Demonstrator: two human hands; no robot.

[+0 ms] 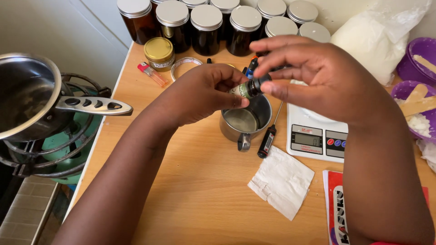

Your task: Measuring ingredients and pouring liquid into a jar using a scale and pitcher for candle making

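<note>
Bottle [245, 89] first: small, dark glass, pale green label, held above the steel cup [245, 121]. Long axis lies close to level, tilted a little; cap end points to the right and slightly up, toward my right hand [313, 75], base end buried in my left hand [204, 93].

Left hand: fingers curled shut around bottle body, thumb pressed along the near side. Only label and neck show past my fingers.

Right hand: thumb and forefinger pinched together on the black cap at the bottle's right end; remaining fingers fanned loosely above, not touching it. Cannot tell whether cap is seated or loose.

Steel cup sits on the wooden table [195, 190] directly beneath the bottle, handle toward me, pale contents in the bottom.

Around it:
- black probe thermometer [268, 138] just beside the cup, on its right, lying roughly near-to-far
- white digital scale [315, 136] right of the thermometer
- folded white paper napkin [281, 181] nearer to me
- row of dark jars with silver lids [206, 27] along the far edge
- small gold-lidded tin [159, 52] and a lighter [152, 73] at far left
- saucepan [27, 97] on a green burner, off the table's left edge
- purple bowls with wooden sticks [418, 102] at far right
</note>
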